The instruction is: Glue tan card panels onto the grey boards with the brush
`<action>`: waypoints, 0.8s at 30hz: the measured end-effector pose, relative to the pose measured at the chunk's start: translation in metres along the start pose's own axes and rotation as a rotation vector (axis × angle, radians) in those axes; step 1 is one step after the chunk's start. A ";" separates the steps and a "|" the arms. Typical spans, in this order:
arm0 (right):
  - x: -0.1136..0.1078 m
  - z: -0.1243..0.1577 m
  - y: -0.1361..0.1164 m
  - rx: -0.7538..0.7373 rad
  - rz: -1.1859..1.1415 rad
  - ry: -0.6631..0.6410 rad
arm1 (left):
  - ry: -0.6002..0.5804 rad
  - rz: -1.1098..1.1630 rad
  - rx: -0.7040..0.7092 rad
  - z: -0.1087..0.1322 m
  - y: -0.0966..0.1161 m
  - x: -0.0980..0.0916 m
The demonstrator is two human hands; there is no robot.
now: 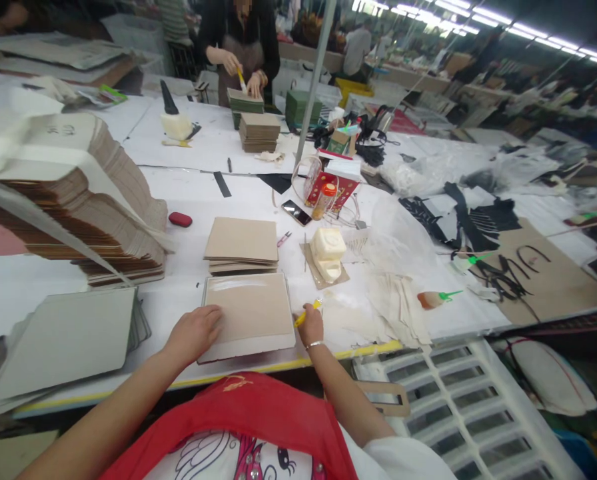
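Note:
A flat tan cardboard sheet with a pale border (252, 313) lies at the table's near edge. My left hand (194, 331) rests on its left side, fingers curled and pressing down. Just off the sheet's right edge, my right hand (310, 325) is closed round a yellow brush (306, 313). A small stack of tan cards (242, 244) sits behind the sheet. To its right a white glue jug (327, 253) stands on a scrap of card.
A tall leaning pile of brown sheets (103, 200) fills the left; grey boards (63, 340) lie near me. A phone (296, 213), a red case (180, 219), white cloths (401, 310) and black straps (458, 220) are scattered around. Another person (238, 47) works across the table. A metal pole (313, 80) rises mid-table.

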State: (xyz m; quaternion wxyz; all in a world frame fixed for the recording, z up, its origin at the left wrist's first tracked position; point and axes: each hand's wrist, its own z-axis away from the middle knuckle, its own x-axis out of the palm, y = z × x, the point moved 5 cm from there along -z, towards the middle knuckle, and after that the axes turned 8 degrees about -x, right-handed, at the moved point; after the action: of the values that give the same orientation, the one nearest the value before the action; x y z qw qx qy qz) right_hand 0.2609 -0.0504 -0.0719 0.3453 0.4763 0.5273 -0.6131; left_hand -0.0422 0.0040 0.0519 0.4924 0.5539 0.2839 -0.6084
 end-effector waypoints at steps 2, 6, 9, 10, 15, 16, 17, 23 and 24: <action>0.006 -0.003 -0.009 -0.006 -0.023 -0.028 | -0.005 0.009 -0.005 0.001 0.002 -0.002; 0.006 -0.003 -0.010 0.013 -0.079 -0.020 | -0.021 0.037 -0.013 0.003 0.000 -0.003; -0.017 -0.004 -0.001 0.063 -0.141 0.047 | -0.007 0.078 -0.016 0.002 -0.005 -0.003; -0.030 -0.005 -0.001 0.072 -0.173 0.075 | 0.032 0.112 -0.019 0.002 -0.007 -0.005; -0.110 -0.014 -0.039 -0.046 -0.756 0.137 | 0.261 0.576 -0.005 -0.010 0.014 -0.032; -0.123 -0.014 -0.053 -0.081 -0.859 0.106 | 0.222 0.724 -0.014 -0.015 0.024 -0.036; -0.133 -0.015 -0.068 -0.118 -0.926 0.060 | 0.157 0.886 -0.040 -0.020 0.035 -0.039; -0.141 -0.012 -0.137 -0.268 -0.973 -0.193 | -0.190 1.462 -0.190 -0.039 0.067 -0.036; -0.138 -0.011 -0.143 -0.272 -0.937 -0.197 | -0.146 1.489 -0.238 -0.038 0.061 -0.034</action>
State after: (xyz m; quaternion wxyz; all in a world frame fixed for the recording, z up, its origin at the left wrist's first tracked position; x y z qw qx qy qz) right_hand 0.1734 -0.0210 0.1040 0.1397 0.0784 0.7246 -0.6703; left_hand 0.0250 0.0263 0.0875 0.8472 0.5007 -0.1348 -0.1158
